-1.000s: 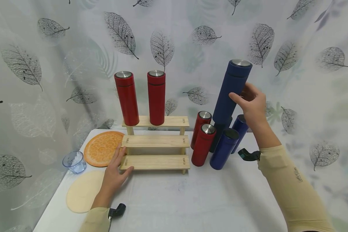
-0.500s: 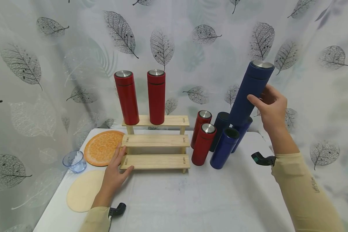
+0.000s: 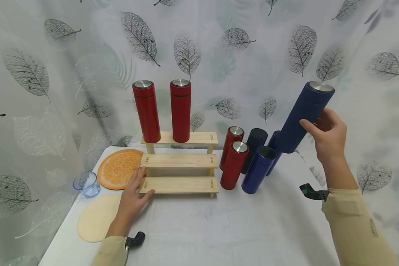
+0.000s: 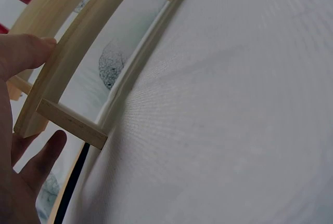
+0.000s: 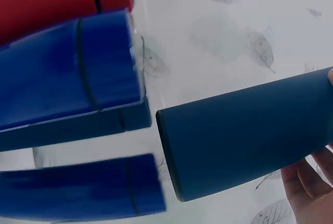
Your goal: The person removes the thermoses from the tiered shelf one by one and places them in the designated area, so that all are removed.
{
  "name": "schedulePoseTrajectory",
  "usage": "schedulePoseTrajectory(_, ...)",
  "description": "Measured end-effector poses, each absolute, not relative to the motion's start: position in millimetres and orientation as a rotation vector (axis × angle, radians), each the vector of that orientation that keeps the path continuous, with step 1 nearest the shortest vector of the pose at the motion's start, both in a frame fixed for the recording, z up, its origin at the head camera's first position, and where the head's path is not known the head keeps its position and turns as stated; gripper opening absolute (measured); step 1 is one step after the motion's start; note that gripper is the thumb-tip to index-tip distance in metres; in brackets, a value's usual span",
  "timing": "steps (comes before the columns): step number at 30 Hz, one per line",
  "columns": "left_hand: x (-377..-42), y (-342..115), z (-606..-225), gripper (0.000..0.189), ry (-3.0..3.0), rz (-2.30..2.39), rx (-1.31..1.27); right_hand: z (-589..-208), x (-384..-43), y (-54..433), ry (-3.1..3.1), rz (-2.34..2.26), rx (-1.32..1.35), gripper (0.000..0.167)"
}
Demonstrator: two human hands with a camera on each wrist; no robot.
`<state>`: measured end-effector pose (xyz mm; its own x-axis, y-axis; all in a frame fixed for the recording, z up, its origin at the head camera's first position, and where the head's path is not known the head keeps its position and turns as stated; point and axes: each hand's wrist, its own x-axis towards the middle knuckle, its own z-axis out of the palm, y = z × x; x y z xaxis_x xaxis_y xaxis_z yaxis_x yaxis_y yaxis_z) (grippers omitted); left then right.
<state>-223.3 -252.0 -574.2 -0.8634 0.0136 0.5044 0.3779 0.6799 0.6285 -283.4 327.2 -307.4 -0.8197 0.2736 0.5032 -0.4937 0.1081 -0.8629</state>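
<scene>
My right hand (image 3: 330, 136) grips a dark blue vacuum flask (image 3: 305, 116) with a steel-topped lid, raised and tilted at the right. In the right wrist view, the flask (image 5: 244, 135) shows its bottom end, with my fingers (image 5: 307, 187) round the far part. At the wooden three-tier rack (image 3: 179, 184), my left hand (image 3: 132, 199) holds the left end of the bottom tier, thumb at the front edge. The left wrist view shows this thumb (image 4: 31, 52) on the tier and other fingers past its end. Two red flasks (image 3: 146, 112) stand on the top tier.
Right of the rack stand two more red flasks (image 3: 234, 166), a dark navy flask (image 3: 255, 140) and two bright blue flasks (image 3: 257, 171). On the left lie an orange round mat (image 3: 114, 170) and a cream disc (image 3: 98, 218), beside a blue glass (image 3: 88, 184). A leaf-patterned curtain hangs behind.
My right hand has carried the dark blue flask to the right, away from above the standing flasks, and lately somewhat lower. My left hand stays at the rack.
</scene>
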Motion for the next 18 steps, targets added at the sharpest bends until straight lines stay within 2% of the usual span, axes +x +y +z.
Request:
schedulePoseTrajectory(12, -223, -252, -572, 0.098, -2.419, -1.059, -0.306, -347, -269, 343, -1.943, 1.718, 0.030, 0.064)
schedulePoseTrajectory(18, -224, -253, -575, 0.098, -2.415, -1.067, -0.311, -373, -265, 349, -1.956, 1.722, 0.021, 0.065)
